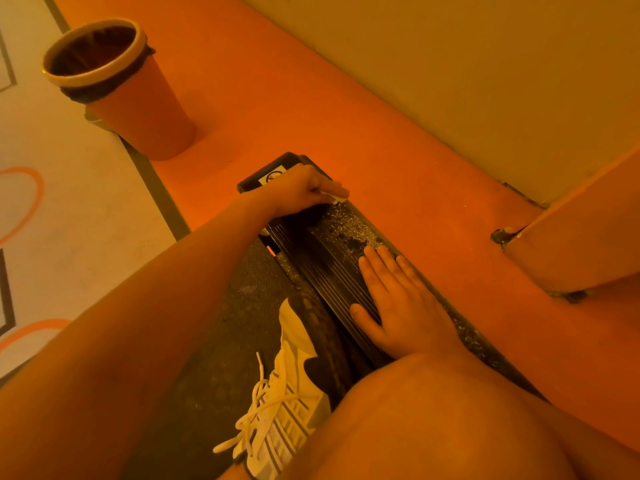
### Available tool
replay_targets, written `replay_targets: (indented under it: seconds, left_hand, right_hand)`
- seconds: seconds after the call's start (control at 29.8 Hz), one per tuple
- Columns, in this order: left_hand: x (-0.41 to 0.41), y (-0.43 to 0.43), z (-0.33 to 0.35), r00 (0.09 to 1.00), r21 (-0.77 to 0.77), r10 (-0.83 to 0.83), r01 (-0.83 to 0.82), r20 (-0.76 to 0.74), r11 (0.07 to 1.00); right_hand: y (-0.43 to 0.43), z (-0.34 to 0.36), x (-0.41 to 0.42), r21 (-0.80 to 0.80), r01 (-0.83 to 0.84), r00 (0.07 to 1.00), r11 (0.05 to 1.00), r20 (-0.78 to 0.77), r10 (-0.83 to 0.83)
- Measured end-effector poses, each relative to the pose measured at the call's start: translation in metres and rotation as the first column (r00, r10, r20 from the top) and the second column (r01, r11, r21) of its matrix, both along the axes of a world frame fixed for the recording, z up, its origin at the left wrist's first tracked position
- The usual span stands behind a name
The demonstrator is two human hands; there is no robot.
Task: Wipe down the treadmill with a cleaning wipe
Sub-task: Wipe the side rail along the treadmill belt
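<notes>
The treadmill's black ribbed side rail point(329, 261) runs diagonally through the middle, with the dark belt point(239, 306) to its left and the rear end cap point(273, 173) at its far end. My left hand point(298, 192) is at that far end, and its fingers grip a small white cleaning wipe point(335, 198) against the rail's edge. Pale speckled residue point(349, 225) covers the rail just below the wipe. My right hand point(398, 299) lies flat on the rail nearer to me, palm down and fingers straight, holding nothing.
An orange bin with a black liner point(114, 88) stands on the floor at the upper left. My white laced shoe point(287, 393) rests on the belt beside my bare knee point(450, 420). A wall and an orange panel point(585, 220) close off the right side.
</notes>
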State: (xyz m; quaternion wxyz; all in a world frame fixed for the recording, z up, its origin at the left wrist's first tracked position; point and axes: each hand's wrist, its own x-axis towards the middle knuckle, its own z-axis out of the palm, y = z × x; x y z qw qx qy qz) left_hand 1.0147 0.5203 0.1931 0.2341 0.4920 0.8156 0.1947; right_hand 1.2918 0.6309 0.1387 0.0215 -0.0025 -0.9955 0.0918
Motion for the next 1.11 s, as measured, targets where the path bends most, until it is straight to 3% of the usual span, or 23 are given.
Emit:
replay_targets:
  seconds: [0.13,0.37,0.6,0.74,0.87,0.97,1.11]
  left_hand:
    - [-0.008,0.004,0.008,0.999,-0.059,0.048,-0.047,0.022,0.997]
    - [0.026,0.04,0.02,0.978,-0.191,-0.201,0.208,0.051,0.959]
    - [0.01,0.024,0.024,0.992,-0.183,-0.12,0.112,-0.032,0.977]
    - [0.053,0.037,0.006,0.976,-0.151,-0.213,0.203,-0.049,0.967]
    - [0.068,0.017,-0.01,0.989,0.025,-0.123,0.126,-0.086,0.992]
    - [0.079,0.013,-0.015,0.986,-0.075,-0.037,0.025,-0.164,0.997]
    - [0.065,0.023,-0.013,0.947,-0.204,0.226,-0.273,-0.226,0.94]
  right_hand:
    - [0.0,0.0,0.0,-0.008,0.003,1.0,1.0,0.005,-0.003]
    - [0.0,0.0,0.0,0.004,0.001,1.0,1.0,0.004,-0.001]
    - [-0.001,0.003,0.0,-0.016,0.008,1.0,1.0,0.008,-0.008]
    - [-0.001,0.004,-0.001,-0.037,0.004,1.0,0.999,0.014,-0.004]
    - [-0.002,0.006,-0.001,-0.047,0.01,1.0,0.999,0.025,-0.009]
    - [-0.002,0.008,-0.001,-0.044,0.006,0.999,0.999,0.043,-0.004]
    - [-0.001,0.007,-0.001,-0.03,-0.001,0.998,1.0,0.061,0.003]
